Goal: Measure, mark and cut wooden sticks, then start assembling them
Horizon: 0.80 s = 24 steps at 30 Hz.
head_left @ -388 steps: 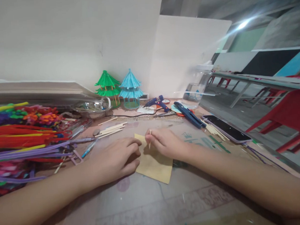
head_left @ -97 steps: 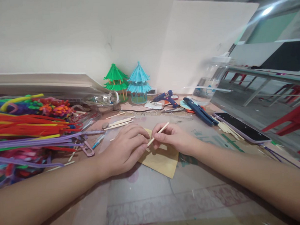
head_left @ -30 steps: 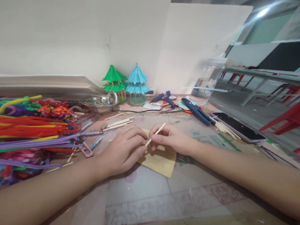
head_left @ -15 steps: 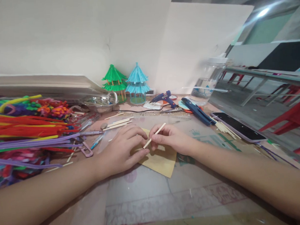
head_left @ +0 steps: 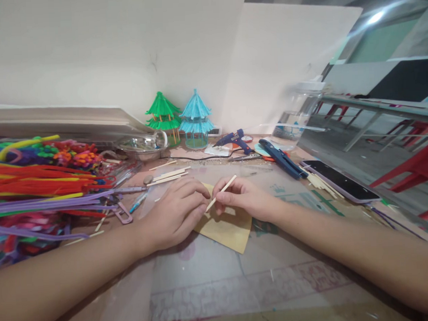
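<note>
A thin, pale wooden stick slants up to the right, pinched between the thumb and fingers of my right hand. My left hand lies to its left, fingers bent, with the thumb drawn in at the stick's lower end. The left fingertips are partly hidden, so their exact hold on that end is hard to see. Under both hands is a yellow sheet that looks like paper or sandpaper, one corner pointing toward me.
Several loose sticks lie behind my left hand. Pipe cleaners are heaped at left. At the back stand a green pagoda model and a blue one, beside a glue gun. A utility knife and a phone lie at right.
My left thumb has moved up and in, closing toward the left fingers at the stick's lower end. My right hand and the stick have barely moved.
</note>
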Available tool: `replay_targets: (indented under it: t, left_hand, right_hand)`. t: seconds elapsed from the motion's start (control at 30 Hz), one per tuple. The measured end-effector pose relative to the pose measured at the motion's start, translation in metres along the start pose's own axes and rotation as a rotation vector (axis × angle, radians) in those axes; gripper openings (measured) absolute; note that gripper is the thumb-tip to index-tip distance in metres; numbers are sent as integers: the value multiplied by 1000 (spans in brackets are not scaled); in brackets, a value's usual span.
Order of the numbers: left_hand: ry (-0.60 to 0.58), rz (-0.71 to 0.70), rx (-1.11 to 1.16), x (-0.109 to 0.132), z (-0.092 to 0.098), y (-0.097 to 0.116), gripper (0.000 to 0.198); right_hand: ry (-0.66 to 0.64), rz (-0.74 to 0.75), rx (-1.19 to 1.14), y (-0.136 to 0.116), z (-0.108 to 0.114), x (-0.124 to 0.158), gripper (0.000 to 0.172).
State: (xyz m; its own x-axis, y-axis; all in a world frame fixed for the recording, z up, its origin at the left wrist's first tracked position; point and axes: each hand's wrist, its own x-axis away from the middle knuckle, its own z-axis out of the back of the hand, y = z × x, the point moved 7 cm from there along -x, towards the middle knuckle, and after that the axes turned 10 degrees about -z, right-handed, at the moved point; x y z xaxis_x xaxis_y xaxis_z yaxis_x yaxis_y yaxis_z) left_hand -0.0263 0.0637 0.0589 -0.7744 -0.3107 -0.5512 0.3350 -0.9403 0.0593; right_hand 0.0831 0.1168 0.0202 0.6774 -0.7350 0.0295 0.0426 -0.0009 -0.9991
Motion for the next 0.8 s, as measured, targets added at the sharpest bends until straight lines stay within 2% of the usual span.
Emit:
replay_targets:
  t: [0.23,0.8]
  left_hand:
    - [7,19,15,0,-2,-1,12]
    - [4,44,-27,1,-1,-1,10]
  right_hand:
    - [-20,-17,11,1,-1,-1,41]
    - [-58,7,-32,4,-3,-3,42]
